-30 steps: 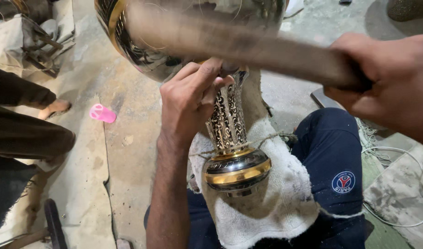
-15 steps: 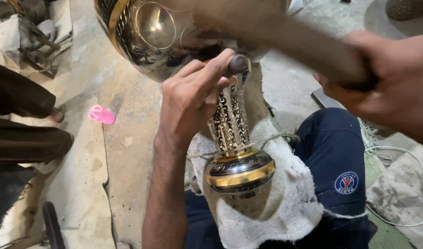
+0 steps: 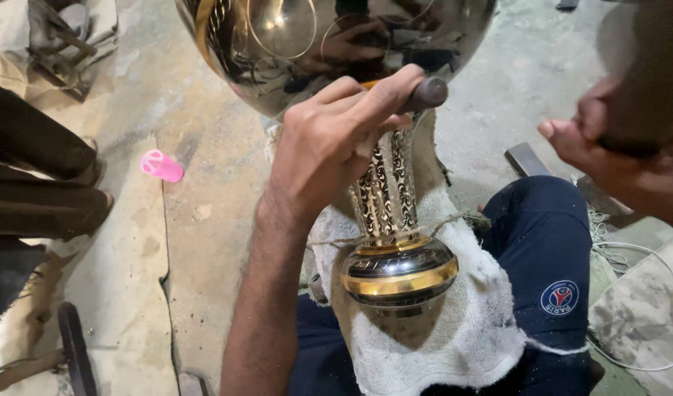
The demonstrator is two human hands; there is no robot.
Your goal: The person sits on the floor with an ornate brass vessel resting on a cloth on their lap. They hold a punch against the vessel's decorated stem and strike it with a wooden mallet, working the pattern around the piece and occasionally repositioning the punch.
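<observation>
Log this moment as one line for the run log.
left hand: grips dark chisel on shiny engraved metal vase | right hand: raised, holding blurred tool | vase on white towel

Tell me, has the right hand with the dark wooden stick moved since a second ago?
Yes. The right hand has swung its stick up and rightward, off the shiny engraved metal vase.

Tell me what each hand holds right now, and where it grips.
Left hand grips a short dark metal punch along its shaft, set against the engraved silver-and-gold metal vase. Right hand clasps a blurred dark handle; which tool cannot be told.

A polished silver-and-gold engraved metal vase [image 3: 395,220] lies tilted on a white towel [image 3: 454,330]; a dark metal punch [image 3: 424,94] touches its bowl.
</observation>
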